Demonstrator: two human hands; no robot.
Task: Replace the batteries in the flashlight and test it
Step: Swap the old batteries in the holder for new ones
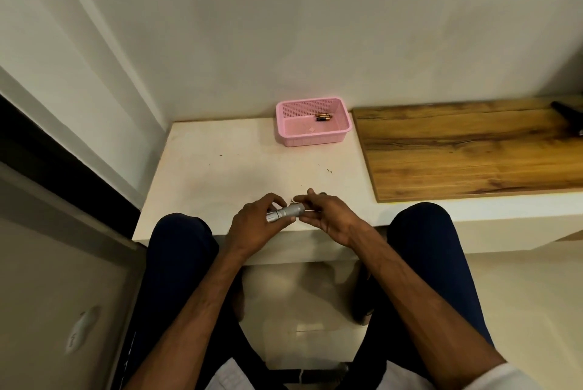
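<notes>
A small silver flashlight lies level in my left hand, which is closed around its left half just above the front edge of the white ledge. My right hand is at the flashlight's right end, fingers curled against it; what those fingers hold is hidden. A small dark part shows just beyond my right fingers. Two or three batteries lie in a pink plastic basket at the back of the ledge, apart from both hands.
A wooden board covers the ledge to the right, with a dark object at its far right corner. The wall stands close behind the basket. My knees in dark trousers flank the ledge's front edge.
</notes>
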